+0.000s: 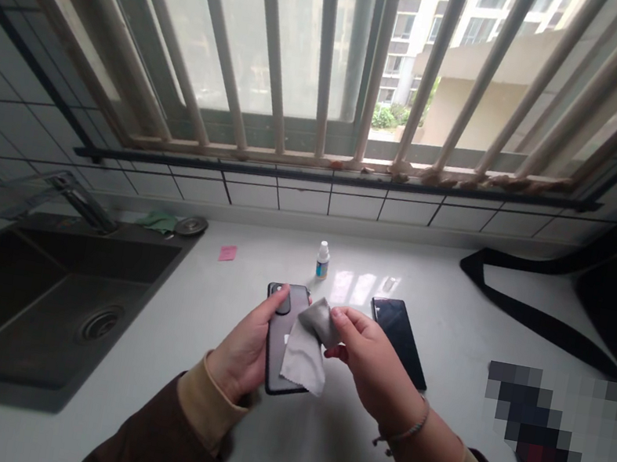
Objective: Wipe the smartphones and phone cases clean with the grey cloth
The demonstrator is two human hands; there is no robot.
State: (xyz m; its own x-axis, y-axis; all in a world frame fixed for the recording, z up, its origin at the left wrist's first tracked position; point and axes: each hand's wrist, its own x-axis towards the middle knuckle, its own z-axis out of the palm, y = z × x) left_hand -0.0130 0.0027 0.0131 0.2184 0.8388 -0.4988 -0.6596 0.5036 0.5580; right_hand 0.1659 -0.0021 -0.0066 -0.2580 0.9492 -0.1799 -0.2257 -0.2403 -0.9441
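My left hand (243, 347) grips a dark phone (278, 333) by its left edge, back side up, above the white counter (197, 323). My right hand (374, 362) pinches a small grey cloth (307, 346) and presses it on the phone's back. A second dark phone (400, 339) lies flat on the counter just right of my right hand. A small white dropper bottle (323, 260) stands upright behind the held phone.
A dark sink (34, 294) with a tap (81, 199) fills the left. A pink note (227, 253) lies near the sink corner. A black strap and bag (598, 314) lie on the right. A barred window (337, 69) sits above the tiled wall.
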